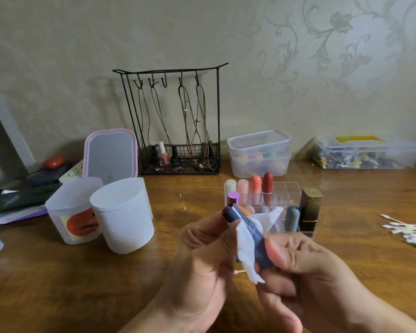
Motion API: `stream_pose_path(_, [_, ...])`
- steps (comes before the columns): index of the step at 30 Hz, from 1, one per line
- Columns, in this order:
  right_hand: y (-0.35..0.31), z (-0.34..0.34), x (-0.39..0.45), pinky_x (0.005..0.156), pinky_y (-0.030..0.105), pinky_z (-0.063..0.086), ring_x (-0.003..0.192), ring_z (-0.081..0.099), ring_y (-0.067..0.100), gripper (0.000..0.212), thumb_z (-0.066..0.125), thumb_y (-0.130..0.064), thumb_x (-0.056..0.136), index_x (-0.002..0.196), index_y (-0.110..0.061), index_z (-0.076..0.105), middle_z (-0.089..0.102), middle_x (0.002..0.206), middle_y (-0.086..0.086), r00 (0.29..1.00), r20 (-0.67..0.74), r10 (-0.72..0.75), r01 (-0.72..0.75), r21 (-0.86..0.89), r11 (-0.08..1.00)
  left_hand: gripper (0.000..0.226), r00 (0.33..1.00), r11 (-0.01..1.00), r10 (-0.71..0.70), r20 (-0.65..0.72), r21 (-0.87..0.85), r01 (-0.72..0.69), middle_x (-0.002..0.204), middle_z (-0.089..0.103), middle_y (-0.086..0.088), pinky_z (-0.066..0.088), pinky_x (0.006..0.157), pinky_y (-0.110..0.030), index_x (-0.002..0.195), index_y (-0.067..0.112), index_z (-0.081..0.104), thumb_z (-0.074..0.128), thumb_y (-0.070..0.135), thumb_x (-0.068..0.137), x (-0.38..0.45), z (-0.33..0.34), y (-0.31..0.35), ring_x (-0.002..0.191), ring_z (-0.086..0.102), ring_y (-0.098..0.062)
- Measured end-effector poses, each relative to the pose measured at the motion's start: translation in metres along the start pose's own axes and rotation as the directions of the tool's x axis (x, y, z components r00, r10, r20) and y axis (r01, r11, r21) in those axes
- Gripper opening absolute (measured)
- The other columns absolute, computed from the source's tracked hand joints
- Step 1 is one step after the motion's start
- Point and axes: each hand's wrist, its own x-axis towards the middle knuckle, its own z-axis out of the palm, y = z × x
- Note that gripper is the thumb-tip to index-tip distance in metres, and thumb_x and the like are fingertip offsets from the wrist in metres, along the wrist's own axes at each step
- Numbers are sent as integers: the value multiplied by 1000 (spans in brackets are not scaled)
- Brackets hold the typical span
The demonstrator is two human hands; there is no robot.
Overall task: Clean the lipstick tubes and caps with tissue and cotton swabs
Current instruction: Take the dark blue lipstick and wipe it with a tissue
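A grey-blue lipstick tube (238,216) is held tilted in front of me, its top end up and to the left. My right hand (305,267) grips its lower end. My left hand (202,255) pinches a white tissue (246,248) wrapped around the tube's middle. Behind them stands a clear acrylic organizer (287,191) with several lipsticks, a grey cap (292,218) and a gold-and-black tube (310,210). A pile of cotton swabs (411,233) lies at the right.
On the wooden table (82,284): a round tissue roll container (124,215) and its lid part (72,212) at left, a pink mirror (111,155), a black wire jewellery rack (178,123), stacked clear boxes (259,152), and a clear case (365,152) at back right.
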Motion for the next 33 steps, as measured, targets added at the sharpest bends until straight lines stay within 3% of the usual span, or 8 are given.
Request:
stream_pose_path(3, [2,3,3,36,21,26,38,49,17,32,61,-38,92,80,-9,62,35,54,3,991,-98,94,-83,113,990,43,996,998,-47,-74,-33,45,71,72,-10,55,50,-27,81,13,79,93,35,46,1,-1,0,54,66,-18])
stream_pose_path(5, [6,11,2,38,21,30,41,47,18,34,59,-55,83,68,-24,63,43,54,1,924,-378,-53,-67,-297,953,37,996,998,-14,-89,-66,9,81,74,-12,57,58,-28,84,10,78,91,27,53,2,-2,-3,67,70,-21])
stream_pose_path(7, [12,15,2,46,17,36,50,52,9,39,52,-71,78,77,-33,64,56,58,-6,798,-408,-445,-109,-822,559,39,992,998,11,-124,-61,-19,86,73,-13,58,63,-29,85,10,78,91,28,53,4,-2,-6,75,69,-23])
stream_pose_path(10, [17,10,0,50,10,36,59,55,7,39,45,-70,86,83,-35,60,58,67,-14,712,-218,-668,-77,-969,234,45,989,1000,22,-149,-17,-25,89,74,-10,57,75,-29,85,11,78,92,36,50,3,0,-9,83,69,-21])
stream_pose_path(22, [9,26,1,43,17,23,41,25,13,40,75,-64,64,57,-27,63,31,53,-4,937,-335,-97,31,-196,980,33,999,997,22,-30,-78,-24,85,75,-6,56,74,-24,86,11,79,87,30,61,-1,1,-6,79,70,-15])
stream_pose_path(27, [0,27,11,40,21,25,46,29,9,42,54,-57,90,90,-21,75,37,63,-3,985,-167,51,-11,233,972,43,998,993,-40,-46,-116,35,92,72,-14,54,60,-29,94,11,77,91,28,57,1,-4,-7,69,68,-22])
stream_pose_path(29, [6,18,8,43,24,24,42,32,12,47,61,-72,69,66,-26,69,38,55,-4,893,-447,-43,-26,-147,989,38,994,998,-3,-109,-63,-4,98,73,-15,56,66,-29,91,8,78,89,24,58,4,-6,-10,81,71,-24])
stream_pose_path(33, [14,11,1,50,19,36,56,54,9,43,35,-77,81,95,-42,55,61,67,-12,769,-277,-576,-99,-942,321,26,992,999,28,-125,-15,-30,100,74,-12,55,72,-26,86,10,79,77,20,63,5,-6,-13,90,70,-22])
